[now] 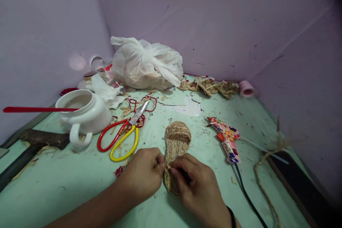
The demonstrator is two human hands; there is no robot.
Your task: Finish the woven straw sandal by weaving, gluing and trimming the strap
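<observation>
A small woven straw slipper [178,142] lies on the pale green table, its rounded, banded toe pointing away from me. At its left edge my left hand [145,172] is closed, thumb and fingertips pinched together. My right hand [199,183] reaches over the slipper from the right. Its thumb and forefinger pinch at the same edge, close to the left fingertips, where a small bit of straw strand shows between the two hands. The slipper's near right side is hidden under my right hand. What exactly the left fingertips grip is partly covered.
Scissors [130,128] with red and yellow handles lie left, beside a white pot [88,112] and a hammer-like tool [40,140]. A patterned glue gun [227,139] with a black cord rests right, near a dark phone-like slab [296,181]. A white plastic bag [146,64] sits behind.
</observation>
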